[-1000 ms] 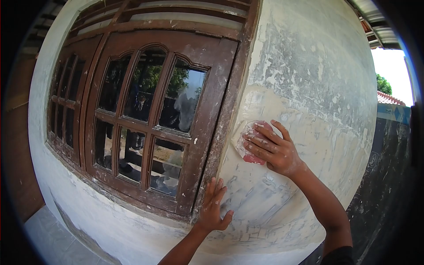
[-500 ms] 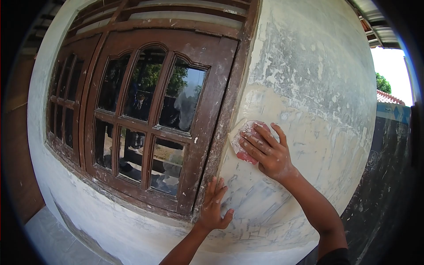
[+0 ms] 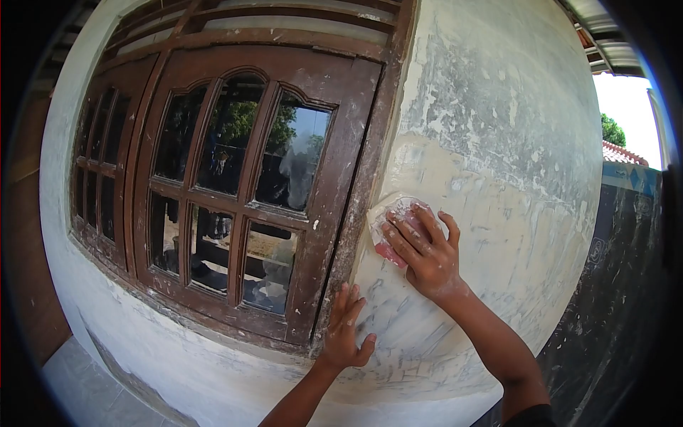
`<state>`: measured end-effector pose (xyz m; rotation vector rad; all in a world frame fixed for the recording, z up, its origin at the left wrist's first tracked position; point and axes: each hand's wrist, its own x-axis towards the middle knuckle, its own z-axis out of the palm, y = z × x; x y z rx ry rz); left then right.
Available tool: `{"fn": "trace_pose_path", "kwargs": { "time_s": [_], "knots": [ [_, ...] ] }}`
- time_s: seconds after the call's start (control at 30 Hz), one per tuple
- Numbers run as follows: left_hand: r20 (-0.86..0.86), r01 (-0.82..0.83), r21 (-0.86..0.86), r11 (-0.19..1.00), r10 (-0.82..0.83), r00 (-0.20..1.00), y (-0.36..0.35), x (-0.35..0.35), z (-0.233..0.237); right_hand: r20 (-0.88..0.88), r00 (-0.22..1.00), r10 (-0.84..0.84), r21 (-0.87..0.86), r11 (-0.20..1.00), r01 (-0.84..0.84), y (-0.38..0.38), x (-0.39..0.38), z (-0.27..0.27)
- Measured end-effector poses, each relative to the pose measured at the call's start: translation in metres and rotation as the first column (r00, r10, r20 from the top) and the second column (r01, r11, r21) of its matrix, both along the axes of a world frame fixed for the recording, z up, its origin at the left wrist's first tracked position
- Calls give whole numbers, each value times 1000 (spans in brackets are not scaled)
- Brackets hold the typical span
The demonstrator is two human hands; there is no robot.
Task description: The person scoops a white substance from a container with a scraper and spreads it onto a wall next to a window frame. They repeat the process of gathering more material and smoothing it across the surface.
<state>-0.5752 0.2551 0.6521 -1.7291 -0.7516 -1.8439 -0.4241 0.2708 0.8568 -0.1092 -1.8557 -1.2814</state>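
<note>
My right hand presses a flat, red-and-white putty scraper, smeared with pale paste, against the wall just right of the window frame. Its fingers lie over the scraper's face and hide much of it. Lower down, my left hand rests with fingers apart at the edge between the wooden window frame and the wall, holding nothing. Both hands carry spots of paste. Around the scraper the wall bears a cream, streaky coat; higher up it is grey and patchy.
Left of my hands is a brown wooden window with several glass panes. A dark, stained panel stands beyond the wall's right edge. Grey floor tiles show at the lower left, and a metal roof hangs at the upper right.
My right hand and the scraper have shifted slightly left and down along the wall, the forearm with them. My left hand keeps its place. The view has turned a little.
</note>
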Motion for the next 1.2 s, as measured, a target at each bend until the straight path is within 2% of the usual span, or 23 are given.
{"fn": "trace_pose_path", "kwargs": {
  "time_s": [0.07,0.27,0.43,0.5,0.57,0.67,0.77,0.93,1.03,1.1,1.17,1.2],
  "knots": [
    [21,69,16,998,-69,997,3,0,-1,9,995,-101,8,995,101,10,-2,-11],
    [17,57,49,997,-58,998,4,-1,-2,19,997,-75,-51,996,76,11,34,-83],
    [28,78,59,995,-80,996,5,-1,-3,-53,998,-39,-93,995,33,-6,4,-45],
    [34,81,54,995,-82,996,6,-3,-3,-74,996,-56,-58,997,52,-4,-9,-34],
    [31,89,57,994,-91,995,7,-3,-3,-71,995,-74,-61,996,69,6,-6,-51],
    [41,118,48,992,-120,992,8,-4,-6,53,994,-90,-65,994,94,11,21,-89],
    [39,120,66,991,-123,992,9,-4,-6,80,990,-119,-105,986,127,-4,31,-90],
    [43,106,76,991,-109,993,7,-5,-4,-68,996,-63,-80,995,58,-13,-4,-37],
    [35,99,77,992,-102,994,8,-4,-4,-46,994,-96,-80,993,92,4,-6,-51],
    [35,104,75,992,-107,994,8,-4,-5,-20,992,-126,-61,990,125,5,11,-80],
    [47,112,76,991,-115,992,9,-4,-5,103,982,-161,-123,977,173,0,30,-103],
    [44,109,84,990,-113,993,10,-5,-4,94,982,-163,-126,977,174,-7,33,-102]
  ]
}}
